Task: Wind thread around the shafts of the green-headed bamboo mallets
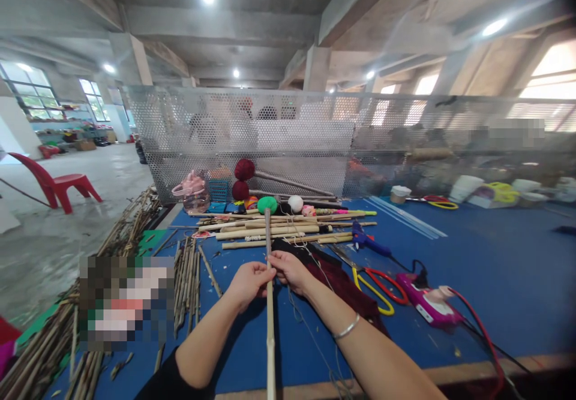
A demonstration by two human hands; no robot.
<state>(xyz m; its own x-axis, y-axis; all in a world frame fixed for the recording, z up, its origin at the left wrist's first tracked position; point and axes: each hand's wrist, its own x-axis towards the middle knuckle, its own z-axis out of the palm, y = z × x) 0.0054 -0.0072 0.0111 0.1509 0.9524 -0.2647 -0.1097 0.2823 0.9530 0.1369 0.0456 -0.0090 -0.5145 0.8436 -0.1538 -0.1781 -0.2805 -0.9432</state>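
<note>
A long bamboo stick point(270, 322) runs away from me over the blue table point(472, 268), ending in a green yarn ball point(267, 204). My left hand point(249, 282) is closed around the stick about midway. My right hand point(290, 270) pinches the stick just beyond it, fingers closed, and thin thread point(310, 334) trails under that wrist. Dark red cloth point(335, 277) lies under my right forearm.
Several bamboo sticks point(274, 231) and yarn-ball mallets point(244, 170) lie beyond the hands. Scissors point(375, 283) with yellow and red handles, a pink glue gun point(427, 304) and a blue tool point(366, 241) sit to the right. Thin twigs point(186, 280) lie left. A mesh screen point(315, 142) backs the table.
</note>
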